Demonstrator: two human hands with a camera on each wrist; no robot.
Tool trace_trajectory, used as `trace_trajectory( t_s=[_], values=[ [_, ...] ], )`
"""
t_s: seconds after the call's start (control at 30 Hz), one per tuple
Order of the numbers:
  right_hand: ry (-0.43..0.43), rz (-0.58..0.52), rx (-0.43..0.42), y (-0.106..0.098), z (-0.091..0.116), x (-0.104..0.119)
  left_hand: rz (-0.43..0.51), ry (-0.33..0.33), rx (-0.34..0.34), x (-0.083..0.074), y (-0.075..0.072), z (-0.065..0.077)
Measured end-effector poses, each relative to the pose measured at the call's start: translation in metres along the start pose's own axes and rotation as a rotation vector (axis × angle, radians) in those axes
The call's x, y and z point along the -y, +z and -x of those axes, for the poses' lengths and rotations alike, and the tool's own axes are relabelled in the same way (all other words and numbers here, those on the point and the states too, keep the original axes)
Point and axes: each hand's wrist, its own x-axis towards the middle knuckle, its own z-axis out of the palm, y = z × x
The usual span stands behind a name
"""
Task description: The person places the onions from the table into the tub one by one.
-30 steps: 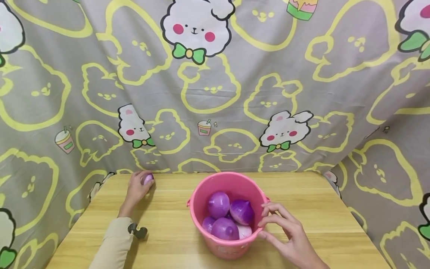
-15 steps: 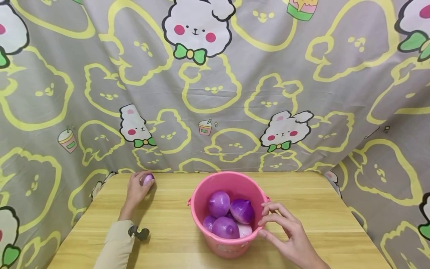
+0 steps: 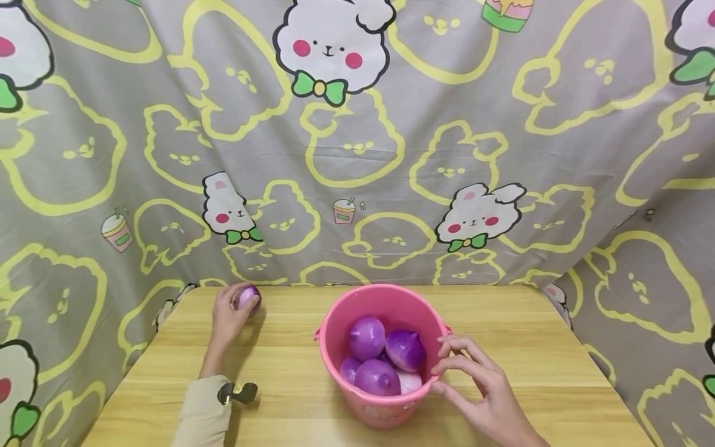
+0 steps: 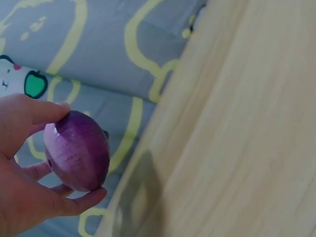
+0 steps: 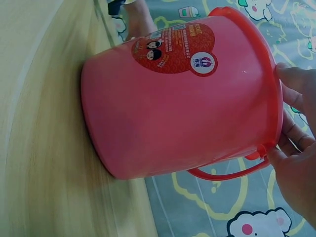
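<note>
Near the far left corner of the wooden table, my left hand (image 3: 229,313) grips a small purple onion (image 3: 248,299). In the left wrist view the thumb and fingers curl round the onion (image 4: 79,151), and a shadow falls on the table beside it. A pink bucket (image 3: 377,408) stands upright at the middle front, with several purple onions (image 3: 377,377) and a paler, whitish one (image 3: 409,381) inside. My right hand (image 3: 486,391) holds the bucket's right rim with its fingertips. The right wrist view shows thumb and fingers at the rim of the bucket (image 5: 187,113).
The wooden table (image 3: 290,347) meets a grey cartoon-print curtain (image 3: 357,155) at its back and sides. The bucket's handle (image 5: 227,175) hangs down along its side. A black wrist mount (image 3: 239,393) sticks out from the left sleeve (image 3: 205,410).
The head view has shifted slightly. In my left hand the onion has turned a little and shows more of itself. The right hand and the bucket stay as they were.
</note>
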Motion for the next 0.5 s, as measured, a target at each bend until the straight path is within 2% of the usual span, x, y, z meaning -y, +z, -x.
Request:
trace_trajectory(
  t_s=[0.17,0.5],
  values=[
    [-0.029,0.035,-0.02,0.0,-0.003,0.005,0.071,-0.02,-0.037,-0.008,0.001,0.004],
    [-0.162,-0.08,-0.073,0.003,-0.013,0.011,0.115,-0.062,-0.118,-0.015,-0.006,0.014]
  ],
)
